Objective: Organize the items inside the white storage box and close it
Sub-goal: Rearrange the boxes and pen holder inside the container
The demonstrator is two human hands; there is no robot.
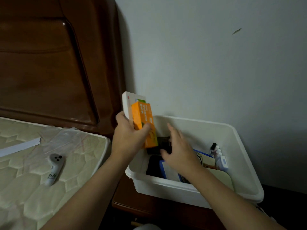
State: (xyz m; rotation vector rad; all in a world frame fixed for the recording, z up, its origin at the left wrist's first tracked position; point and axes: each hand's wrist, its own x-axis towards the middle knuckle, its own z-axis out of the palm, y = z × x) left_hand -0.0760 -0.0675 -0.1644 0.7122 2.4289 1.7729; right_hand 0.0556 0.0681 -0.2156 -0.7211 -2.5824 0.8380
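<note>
**boxfan:** Grip check: left hand [128, 136] is clamped round two cartons, an orange one [144, 121] in front and a white one [127, 103] behind, held just above the box's [166, 184] far-left corner. Right hand [180, 154] is loose, fingers spread, reaching down over a black item [163, 143] inside the box.

**tidyguy:** So how far along?

**boxfan:** Barely halfway, I'd say. Stuff inside looks jumbled, cartons aren't in, and I can't see a lid anywhere. Both cartons stand nearly upright, long axis vertical, tops tipped slightly left, away from the box.
</note>
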